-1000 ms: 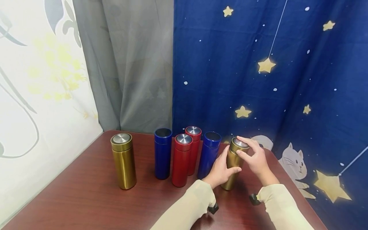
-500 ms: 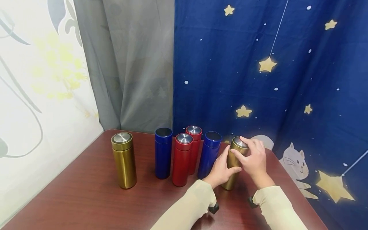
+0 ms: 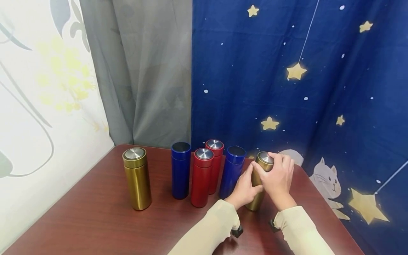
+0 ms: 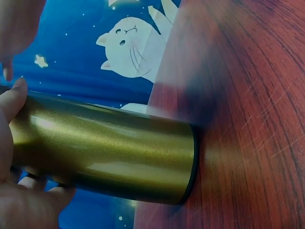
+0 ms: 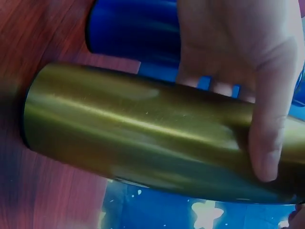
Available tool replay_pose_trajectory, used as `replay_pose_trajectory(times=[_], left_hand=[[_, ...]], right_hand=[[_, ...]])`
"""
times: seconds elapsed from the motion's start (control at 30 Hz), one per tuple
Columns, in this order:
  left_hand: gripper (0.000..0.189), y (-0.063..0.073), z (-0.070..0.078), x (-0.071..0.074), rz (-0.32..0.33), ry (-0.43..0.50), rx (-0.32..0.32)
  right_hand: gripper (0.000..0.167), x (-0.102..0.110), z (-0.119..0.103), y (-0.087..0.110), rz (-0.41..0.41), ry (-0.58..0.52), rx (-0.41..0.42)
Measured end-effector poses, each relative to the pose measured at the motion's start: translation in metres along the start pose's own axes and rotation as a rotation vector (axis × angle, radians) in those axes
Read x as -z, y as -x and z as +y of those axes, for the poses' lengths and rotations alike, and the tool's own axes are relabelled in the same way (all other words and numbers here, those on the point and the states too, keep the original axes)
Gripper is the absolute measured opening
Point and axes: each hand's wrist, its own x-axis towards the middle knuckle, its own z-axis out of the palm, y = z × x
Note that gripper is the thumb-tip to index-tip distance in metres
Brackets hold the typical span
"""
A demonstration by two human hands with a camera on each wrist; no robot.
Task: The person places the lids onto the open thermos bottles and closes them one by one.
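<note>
A gold thermos bottle (image 3: 256, 180) stands upright near the table's right side. My left hand (image 3: 244, 190) grips its body from the left, with the thumb (image 5: 268, 148) lying across the front in the right wrist view. At the top, my right hand (image 3: 279, 177) holds the lid (image 3: 265, 158) around its rim; the lid's steel disc shows between thumb and fingers. Lid and body look joined. In the left wrist view, the gold body (image 4: 124, 148) meets the table at its dark base. Part of the bottle's middle is hidden behind both hands.
Left of my hands stand a blue bottle (image 3: 232, 173), two red bottles, one front (image 3: 201, 182) and one behind (image 3: 215, 166), and another blue bottle (image 3: 180, 173). A second gold bottle (image 3: 138, 182) stands farther left on the brown table (image 3: 95, 219). Curtains hang behind.
My right hand has turned around the lid, its thumb swinging left toward the left hand and its wrist shifting left. The left hand and the other bottles stay in place.
</note>
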Motion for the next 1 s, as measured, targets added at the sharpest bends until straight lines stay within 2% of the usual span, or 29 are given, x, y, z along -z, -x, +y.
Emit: replay_pose_trajectory(times=[0.1, 0.23, 0.33, 0.4, 0.5, 0.67, 0.9, 1.0], left_hand=[[0.087, 0.0, 0.0, 0.0, -0.002, 0.002, 0.005], [0.091, 0.0, 0.001, 0.001, -0.006, 0.028, 0.02], [0.091, -0.002, 0.001, 0.001, 0.0, 0.046, 0.028], [0.091, -0.002, 0.001, 0.001, 0.0, 0.046, 0.035], [0.091, -0.002, 0.001, 0.0, 0.001, 0.046, 0.043], [0.091, -0.002, 0.001, 0.0, 0.0, 0.051, 0.049], [0.09, -0.002, 0.0, 0.0, -0.004, 0.049, 0.059], [0.091, -0.002, 0.0, 0.0, -0.006, 0.053, 0.07]], right_hand=[[0.061, 0.005, 0.001, -0.001, -0.125, -0.134, -0.078], [0.058, 0.017, 0.003, -0.001, -0.317, -0.425, -0.213], [0.059, 0.023, 0.005, -0.001, -0.372, -0.602, -0.24], [0.058, 0.025, 0.007, 0.0, -0.361, -0.659, -0.217], [0.057, 0.027, 0.009, 0.003, -0.318, -0.678, -0.188], [0.056, 0.03, 0.005, 0.007, -0.232, -0.663, -0.206], [0.047, 0.044, -0.02, 0.007, -0.112, -0.616, -0.217], [0.045, 0.042, -0.017, 0.009, -0.074, -0.606, -0.214]])
